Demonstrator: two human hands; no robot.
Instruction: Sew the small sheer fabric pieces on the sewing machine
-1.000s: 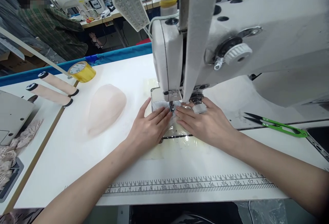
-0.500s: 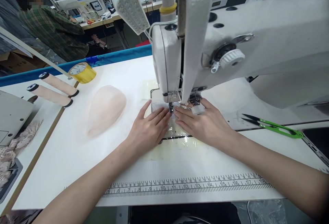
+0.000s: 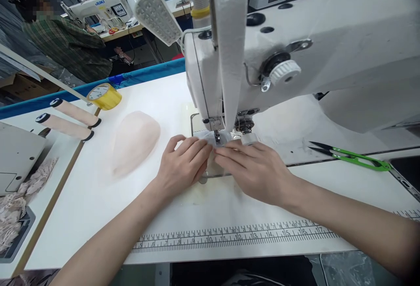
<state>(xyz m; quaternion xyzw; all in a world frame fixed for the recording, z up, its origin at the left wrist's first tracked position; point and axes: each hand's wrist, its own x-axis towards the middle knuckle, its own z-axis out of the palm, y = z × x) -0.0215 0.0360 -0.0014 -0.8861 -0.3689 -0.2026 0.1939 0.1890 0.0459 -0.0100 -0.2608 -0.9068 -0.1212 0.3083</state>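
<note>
A white sewing machine stands over the table, its presser foot lowered onto a small piece of sheer whitish fabric. Just in front of the foot, my left hand pinches the near edge of that fabric with curled fingers. My right hand meets it from the other side, fingers pressed together on the same edge. Both thumbs are mostly hidden, and so is the fabric under the fingers. Left of my hands lies a sheer pale-pink, cup-shaped fabric piece.
Two pale thread cones and a yellow tape roll lie at the left. Green-handled thread snips and a dark phone are at the right. A ruler strip runs along the front edge. Another person sits beyond.
My fingers went from lying flat beside the presser foot to being drawn together, gathering the fabric's edge slightly nearer me. The camera view shifted a little.
</note>
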